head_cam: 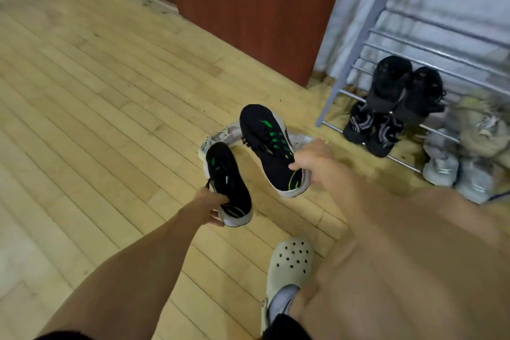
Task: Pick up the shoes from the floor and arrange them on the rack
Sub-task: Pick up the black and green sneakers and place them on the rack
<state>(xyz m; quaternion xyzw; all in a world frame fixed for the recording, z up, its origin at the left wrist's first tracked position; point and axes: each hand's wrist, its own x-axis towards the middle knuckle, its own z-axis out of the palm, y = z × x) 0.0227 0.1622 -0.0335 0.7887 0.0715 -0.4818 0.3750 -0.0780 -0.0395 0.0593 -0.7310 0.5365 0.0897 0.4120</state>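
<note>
Two black sneakers with green stripes are held above the wooden floor point(96, 91), one per hand: the left sneaker point(229, 185) is pinched at its heel by the left hand point(212, 205), the right sneaker point(271, 149) gripped likewise by the right hand point(310, 160), evidently so the pair can be carried together. White shoes point(218, 136) lie beneath; the metal rack point(358, 55), partly filled, stands near.

Counts: 2 black-green sneakers point(229, 182), 1 white shoe on floor point(218, 138), 4 black shoes on rack point(386, 107), roughly 4 pale ones point(455, 163), 1 clog point(289, 265), 1 rack point(358, 47).
</note>
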